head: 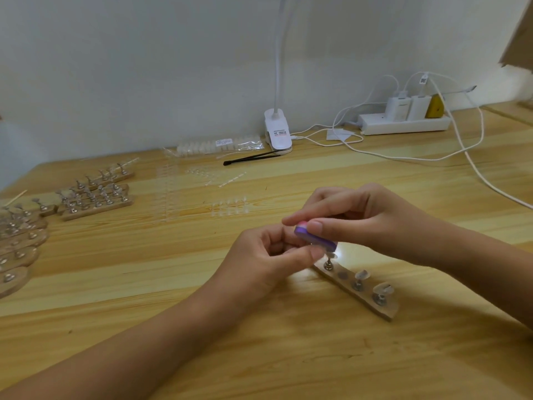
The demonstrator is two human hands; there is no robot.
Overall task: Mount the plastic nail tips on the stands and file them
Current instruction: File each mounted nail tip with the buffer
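A wooden stand strip [364,295] lies on the table with metal pegs; two pegs carry clear nail tips [362,275] [382,289]. My right hand [372,219] grips a small purple and pink file block [314,236] between thumb and fingers, held over the peg [328,262] at the strip's near-left end. My left hand [271,256] pinches something small just beside that peg, under the file block; what it pinches is hidden by the fingers and the block.
More wooden strips with pegs [95,197] lie at the left. Clear nail tip sheets [230,204] and a bag of tips [219,145] sit mid-table. Black tweezers [251,159], a white clip lamp [278,131], a power strip [403,124] and cables [473,166] occupy the back.
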